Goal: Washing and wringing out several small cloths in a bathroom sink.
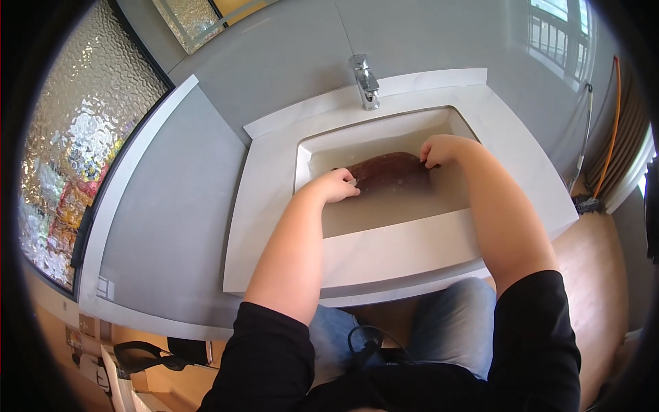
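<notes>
A dark reddish-brown piece, apparently wet cloth [388, 168], lies partly under cloudy water in the white sink basin [322, 147]. Its upper edge bulges above the surface, while the lower part fades into the murk. At its left end my left hand [335, 185] is closed in a pinch on the edge. My right hand [439, 149] grips the opposite corner, fingers pressed together near the basin's right side. Both forearms reach over the front of the counter.
A chrome faucet [365, 82] stands behind the basin on the white countertop [274, 233]. Left of it rises a grey partition [171, 199] beside textured glass [86, 137]. Long-handled cleaning tools [607, 130] lean at the far right.
</notes>
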The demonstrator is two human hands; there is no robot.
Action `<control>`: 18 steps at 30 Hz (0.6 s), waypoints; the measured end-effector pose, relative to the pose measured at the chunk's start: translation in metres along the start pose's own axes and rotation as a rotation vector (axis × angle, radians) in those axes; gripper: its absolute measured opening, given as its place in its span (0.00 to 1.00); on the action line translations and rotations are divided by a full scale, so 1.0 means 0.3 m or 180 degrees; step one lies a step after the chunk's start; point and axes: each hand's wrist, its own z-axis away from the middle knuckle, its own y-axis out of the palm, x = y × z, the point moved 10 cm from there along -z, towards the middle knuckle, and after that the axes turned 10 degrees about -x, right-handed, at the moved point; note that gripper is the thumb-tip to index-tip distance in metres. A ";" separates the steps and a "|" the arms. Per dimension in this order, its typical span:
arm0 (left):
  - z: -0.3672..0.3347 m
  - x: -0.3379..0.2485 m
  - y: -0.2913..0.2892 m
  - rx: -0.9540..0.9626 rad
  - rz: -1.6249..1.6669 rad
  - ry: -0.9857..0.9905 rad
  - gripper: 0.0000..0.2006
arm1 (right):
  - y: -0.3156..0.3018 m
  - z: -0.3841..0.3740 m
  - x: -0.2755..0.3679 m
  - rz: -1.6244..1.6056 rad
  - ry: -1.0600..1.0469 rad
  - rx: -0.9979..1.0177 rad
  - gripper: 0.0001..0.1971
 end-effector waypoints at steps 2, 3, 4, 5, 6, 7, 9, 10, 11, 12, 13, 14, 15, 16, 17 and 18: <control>0.010 -0.010 0.018 0.0195 -0.0286 0.0091 0.20 | 0.009 0.005 -0.009 0.0035 0.0066 0.0076 0.14; 0.016 -0.001 0.009 0.0184 -0.0276 0.0070 0.20 | 0.008 0.024 0.008 0.0136 0.0115 0.0099 0.14; 0.018 0.004 0.017 0.0284 -0.0301 0.0066 0.18 | 0.006 0.048 0.013 0.0238 0.0182 0.0130 0.15; 0.019 0.009 0.027 0.0383 -0.0322 0.0059 0.17 | -0.001 0.059 0.024 0.0249 0.0179 0.0153 0.15; 0.015 0.013 0.034 0.0401 -0.0289 0.0074 0.14 | -0.002 0.075 0.031 0.0336 0.0198 0.0297 0.17; 0.024 0.012 0.033 0.0418 -0.0274 0.0041 0.14 | 0.010 0.092 0.044 0.0418 0.0208 0.0459 0.18; 0.040 0.012 0.030 0.0543 -0.0397 -0.0064 0.15 | 0.011 0.135 0.059 0.0257 0.0409 0.0598 0.19; 0.047 0.013 0.040 0.0686 -0.0372 -0.0083 0.13 | 0.020 0.151 0.049 0.0094 0.0620 0.0696 0.21; 0.046 0.021 0.043 0.0694 -0.0366 -0.0097 0.13 | 0.026 0.147 0.046 0.0095 0.0617 0.0713 0.21; 0.041 0.026 0.037 0.0637 -0.0381 -0.0121 0.09 | 0.039 0.152 0.033 0.0060 0.0772 0.0889 0.21; 0.036 0.032 0.029 0.0578 -0.0399 -0.0146 0.05 | 0.053 0.162 0.021 0.0023 0.0925 0.1064 0.22; 0.033 0.035 0.023 0.0574 -0.0401 -0.0153 0.05 | 0.050 0.161 0.022 0.0022 0.0917 0.1066 0.22; 0.030 0.042 0.015 0.0514 -0.0354 -0.0263 0.04 | 0.061 0.186 0.029 -0.0085 0.1007 0.1297 0.23; 0.029 0.051 0.008 0.0452 -0.0309 -0.0374 0.04 | 0.077 0.206 0.032 -0.0191 0.1093 0.1527 0.25; 0.033 0.054 0.009 0.0450 -0.0311 -0.0380 0.04 | 0.080 0.194 0.029 -0.0192 0.1086 0.1530 0.25; 0.052 0.038 0.036 0.0667 -0.0219 -0.0382 0.03 | 0.100 0.208 0.009 -0.0251 0.1268 0.1779 0.26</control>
